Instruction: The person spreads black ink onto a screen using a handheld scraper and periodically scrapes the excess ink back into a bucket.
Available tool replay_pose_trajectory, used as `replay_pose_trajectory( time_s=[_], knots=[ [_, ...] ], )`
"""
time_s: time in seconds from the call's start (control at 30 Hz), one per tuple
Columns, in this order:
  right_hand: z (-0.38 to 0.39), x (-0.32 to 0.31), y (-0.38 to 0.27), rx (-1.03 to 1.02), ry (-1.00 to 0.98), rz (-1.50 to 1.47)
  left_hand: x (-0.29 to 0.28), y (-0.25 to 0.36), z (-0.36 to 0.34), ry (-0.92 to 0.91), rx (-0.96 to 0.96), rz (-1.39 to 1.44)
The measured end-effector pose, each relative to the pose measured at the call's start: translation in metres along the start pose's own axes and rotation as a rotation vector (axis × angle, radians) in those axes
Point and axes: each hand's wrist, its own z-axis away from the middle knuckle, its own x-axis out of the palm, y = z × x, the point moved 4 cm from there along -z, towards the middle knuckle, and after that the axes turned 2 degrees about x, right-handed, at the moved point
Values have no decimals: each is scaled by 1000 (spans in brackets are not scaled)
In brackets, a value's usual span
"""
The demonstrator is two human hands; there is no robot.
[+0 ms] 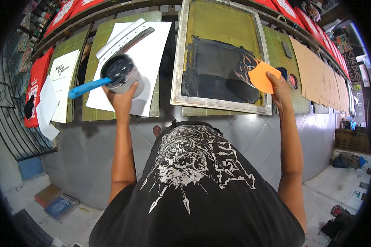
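My left hand [122,99] is wrapped round a tub of black ink [132,82], lifted over a white sheet of paper [150,78]. A blue-handled spatula [90,87] leans out of the tub to the left. Behind the tub, a squeegee [121,40] with a pale metal holder lies on the sheet. My right hand [278,87] grips an orange scraper card [263,77] whose left part is smeared with black ink. The card is over the right side of a screen printing frame [178,88]; black ink coats the lower half of its yellowish mesh [222,20].
Green boards with grid lines [167,109] lie in a row on the rack. Brown cardboard [319,74] is at the right, beside a small round tin [293,81]. Red printed shirts [290,10] line the far side. Printed paper [64,86] and a red shirt [36,99] lie left.
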Motion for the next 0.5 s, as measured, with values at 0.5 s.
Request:
replay_pose_trajectory(
  time_s=[0.5],
  knots=[
    [-95, 46, 1, -266, -321, 665, -36, -84, 18, 124, -95, -97]
  ],
)
